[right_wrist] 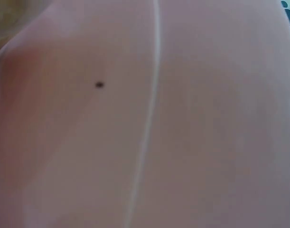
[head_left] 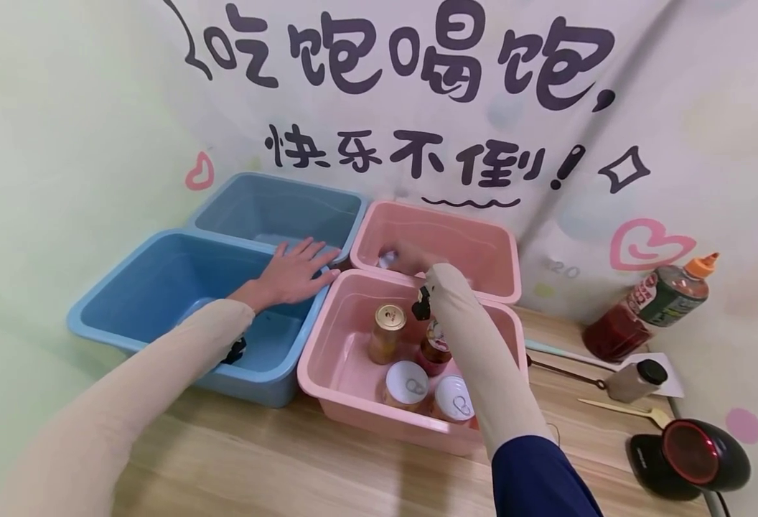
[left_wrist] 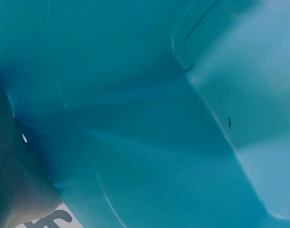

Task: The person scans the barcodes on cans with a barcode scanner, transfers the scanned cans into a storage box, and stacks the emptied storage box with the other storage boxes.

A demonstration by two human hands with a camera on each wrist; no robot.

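My left hand is spread with straight fingers over the right rim of the front blue bin, close to the back blue bin. Part of it shows at the left edge of the left wrist view, beside the blue wall. My right hand, blurred, reaches over the back pink bin. A small bluish-white thing is at its fingertips; I cannot tell if they grip it. Below that forearm, the front pink bin contains a gold can, a dark red can and two white-topped cans.
Right of the bins lie a long-handled utensil, a thin dark rod and a wooden spoon. A red sauce bottle, a black-capped jar and a black device stand by the wall.
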